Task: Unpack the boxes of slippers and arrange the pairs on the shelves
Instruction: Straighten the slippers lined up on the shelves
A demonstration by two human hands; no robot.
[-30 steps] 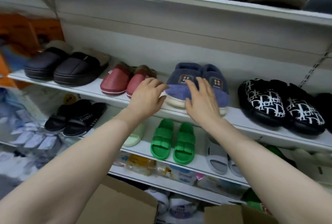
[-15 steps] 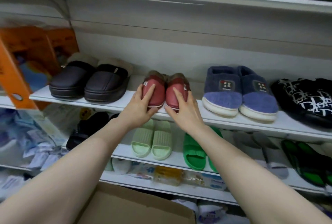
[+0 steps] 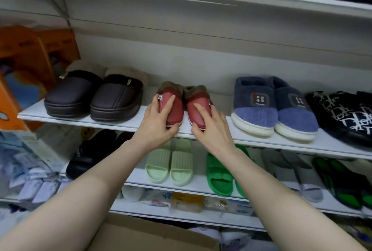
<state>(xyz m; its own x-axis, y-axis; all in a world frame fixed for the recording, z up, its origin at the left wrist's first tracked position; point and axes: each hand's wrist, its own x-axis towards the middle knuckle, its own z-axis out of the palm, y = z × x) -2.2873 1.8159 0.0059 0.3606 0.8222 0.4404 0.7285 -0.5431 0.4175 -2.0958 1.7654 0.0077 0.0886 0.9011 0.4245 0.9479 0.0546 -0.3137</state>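
As I watch the shelf (image 3: 120,125): red slippers (image 3: 198,98) under fingers (image 3: 168,102).
Left hand (image 3: 156,129): fingers grip left slipper (image 3: 177,112).
Right hand (image 3: 212,130): fingers grip right slipper (image 3: 199,97).

Place: a slipper shop, or its stockroom.
Shelving: long white shelves (image 3: 251,140) in tiers, one above another, against a pale wall.
Middle tier: different pairs side by side, toes outward: dark brown slippers (image 3: 116,99), red slippers (image 3: 176,114), blue slippers (image 3: 253,114), black patterned slippers (image 3: 342,118).
Tier below: black slides (image 3: 86,156), pale green slides (image 3: 181,162), bright green slides (image 3: 219,180), grey slides (image 3: 302,176).
Lowest tier: packaged goods (image 3: 187,200) in wrapping.
In front: a cardboard box (image 3: 153,236).
Left side: orange cartons (image 3: 24,53).
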